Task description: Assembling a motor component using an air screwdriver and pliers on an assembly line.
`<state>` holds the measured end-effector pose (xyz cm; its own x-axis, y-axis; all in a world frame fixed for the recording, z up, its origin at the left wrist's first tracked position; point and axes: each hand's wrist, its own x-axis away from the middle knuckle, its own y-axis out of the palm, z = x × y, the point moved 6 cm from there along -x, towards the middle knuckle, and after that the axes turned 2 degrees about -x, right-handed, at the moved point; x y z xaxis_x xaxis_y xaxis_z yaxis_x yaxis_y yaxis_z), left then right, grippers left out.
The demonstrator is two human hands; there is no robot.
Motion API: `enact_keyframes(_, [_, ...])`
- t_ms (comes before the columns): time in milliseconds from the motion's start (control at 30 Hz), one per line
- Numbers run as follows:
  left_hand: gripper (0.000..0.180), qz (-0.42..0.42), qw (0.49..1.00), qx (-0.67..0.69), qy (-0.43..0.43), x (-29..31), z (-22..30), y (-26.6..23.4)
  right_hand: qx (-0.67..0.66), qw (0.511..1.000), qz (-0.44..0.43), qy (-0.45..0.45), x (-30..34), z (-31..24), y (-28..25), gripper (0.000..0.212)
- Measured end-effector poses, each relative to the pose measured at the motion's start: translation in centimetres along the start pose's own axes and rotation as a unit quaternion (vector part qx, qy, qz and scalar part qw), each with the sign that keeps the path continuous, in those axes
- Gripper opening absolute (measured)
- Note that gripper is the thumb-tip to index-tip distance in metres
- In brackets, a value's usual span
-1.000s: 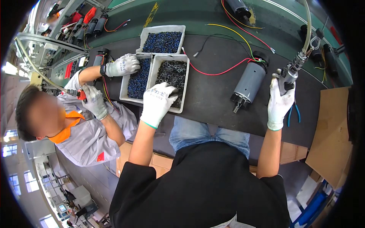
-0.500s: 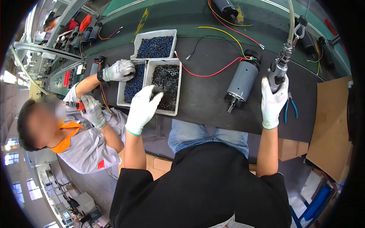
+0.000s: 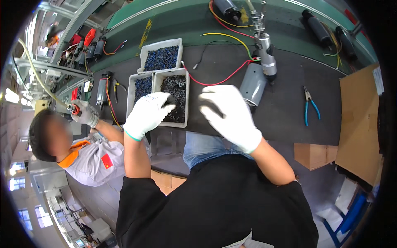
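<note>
My left hand (image 3: pixel 149 115), in a white glove, hovers over the near corner of a white tray (image 3: pixel 187 103) of small metal rings (image 3: pixel 175 87). Its fingers are pinched together; whatever they hold, if anything, is hidden. To the right, my gloved right hand (image 3: pixel 232 116) reaches leftward, thumb and fingers apart, with nothing visible in it. Behind that hand lies a grey cylindrical motor (image 3: pixel 253 82) with red, yellow and black wires, its near end partly covered. A silver air screwdriver (image 3: pixel 266 56) hangs over the motor's right side, free of my hand.
Blue-handled pliers (image 3: pixel 309 105) lie at the right of the dark table. Two white trays hold blue-black screws (image 3: pixel 161 58). At left, a co-worker's gloved hand (image 3: pixel 86 113) holds a red-tipped driver. More motors (image 3: pixel 317 29) lie on the green belt; a cardboard sheet (image 3: pixel 359 124) stands right.
My right hand has let go of the air screwdriver and moved left toward my left hand. The screwdriver now hangs farther left and back. The co-worker's hand has left the screw tray.
</note>
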<state>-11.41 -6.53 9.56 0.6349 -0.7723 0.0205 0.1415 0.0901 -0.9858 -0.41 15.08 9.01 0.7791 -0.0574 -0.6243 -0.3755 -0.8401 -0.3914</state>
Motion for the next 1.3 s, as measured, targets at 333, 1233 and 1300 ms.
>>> enact_keyframes(333, [0.02, 0.019, 0.96, 0.261, -0.097, -2.6, 5.6, 0.6, -0.13, 0.982, -0.031, 0.133, 0.7, 3.3, 2.3, 0.018])
enact_keyframes(1233, [0.014, -0.05, 0.721, 0.677, -0.137, -11.0, 26.6, 17.0, 0.528, 0.792, 0.139, 0.274, 15.2, 12.3, -21.8, 0.035])
enact_keyframes(1300, [0.014, -0.008, 0.719, 0.684, -0.126, -12.1, 27.0, 18.3, 0.507, 0.815, 0.125, 0.252, 15.6, 13.7, -22.3, 0.033])
